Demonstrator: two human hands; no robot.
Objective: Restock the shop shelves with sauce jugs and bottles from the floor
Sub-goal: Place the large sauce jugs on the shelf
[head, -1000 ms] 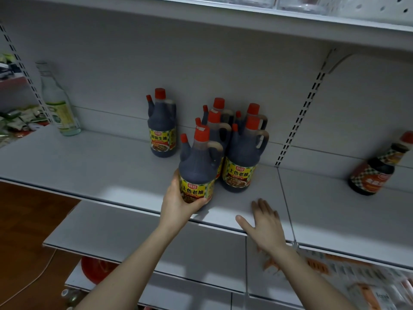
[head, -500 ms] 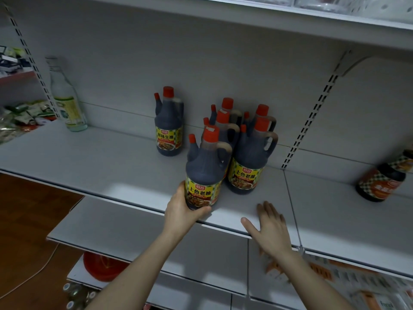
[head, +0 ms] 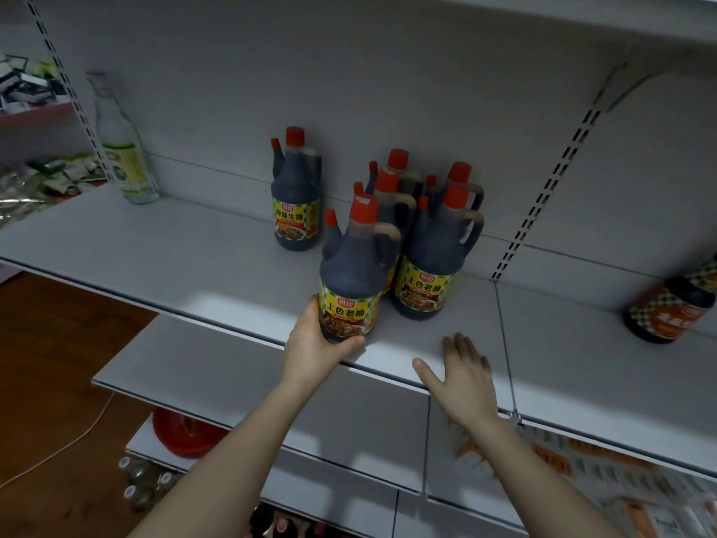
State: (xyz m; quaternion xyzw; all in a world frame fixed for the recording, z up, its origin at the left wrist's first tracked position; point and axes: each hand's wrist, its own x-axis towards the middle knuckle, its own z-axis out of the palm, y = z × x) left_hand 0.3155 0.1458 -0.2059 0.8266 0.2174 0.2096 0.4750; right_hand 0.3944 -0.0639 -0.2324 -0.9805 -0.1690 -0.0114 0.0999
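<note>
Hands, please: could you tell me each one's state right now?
Left hand: grips the front jug low down.
Right hand: open, flat on the shelf edge.

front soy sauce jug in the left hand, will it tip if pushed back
The front jug looks full, so probably heavy and steady. The left hand grips it low, so it should slide on the smooth shelf rather than tip. A push near the cap might topple it.
</note>
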